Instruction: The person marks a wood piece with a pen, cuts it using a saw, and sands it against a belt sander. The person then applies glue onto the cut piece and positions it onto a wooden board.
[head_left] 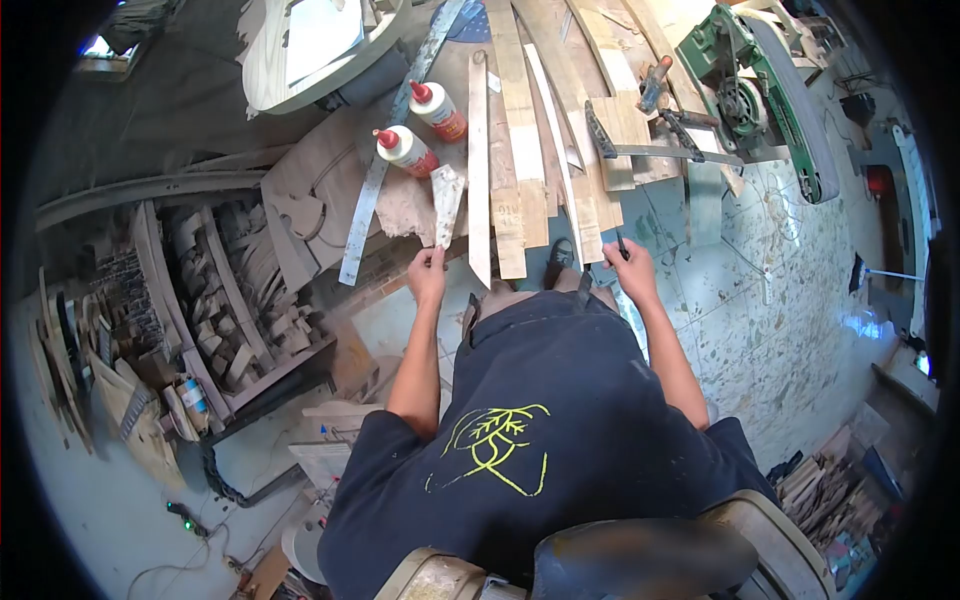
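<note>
My left hand is closed on the lower end of a pale, stained strip at the bench's near edge. Close above that strip stand two white glue bottles with red caps. My right hand pinches a thin black pen-like tool, just below the ends of the long wooden boards. Between my hands, a narrow wooden strip with a pointed end lies lengthwise on the bench.
A bar clamp lies across boards at the right, near a green belt machine. A long metal ruler lies left of the bottles. Wood offcuts fill a rack at the left.
</note>
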